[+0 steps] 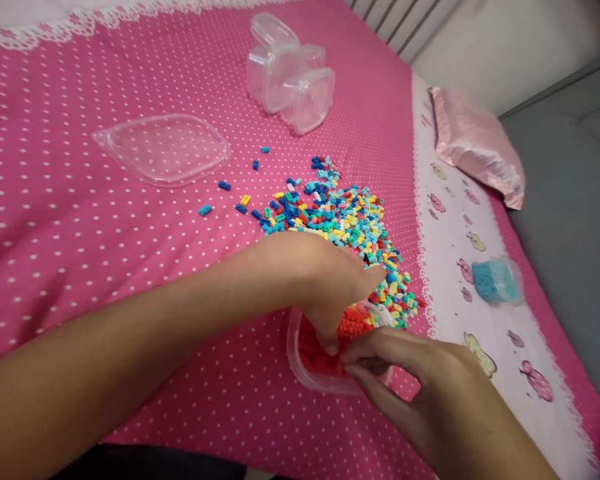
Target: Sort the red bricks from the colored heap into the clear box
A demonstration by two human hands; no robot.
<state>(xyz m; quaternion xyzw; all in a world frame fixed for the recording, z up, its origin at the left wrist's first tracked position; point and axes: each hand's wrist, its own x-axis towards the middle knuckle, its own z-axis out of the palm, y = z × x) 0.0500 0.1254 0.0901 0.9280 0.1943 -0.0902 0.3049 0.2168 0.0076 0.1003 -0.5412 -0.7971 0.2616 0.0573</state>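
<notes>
A clear plastic container (300, 370) sits on the bed, with many small red building bricks (353, 325) inside. Reaching across it, my left hand (325, 277) has its thumb down over the red bricks and another finger stretched toward the pile, apart from the thumb; its remaining fingers are hidden. My right hand (420, 377) is over the container's right side, thumb and forefinger pinched together. Whatever lies between those fingertips is too small to make out. Just beyond both hands spreads a loose pile of multicoloured bricks (350, 220).
A clear lid (167, 150) lies flat at left. Several clear containers (293, 80) are grouped at the back. To the right stands a container of light-blue bricks (497, 281), with a pink pillow (475, 143) farther off. Stray bricks (225, 185) dot the pink polka-dot sheet (130, 240).
</notes>
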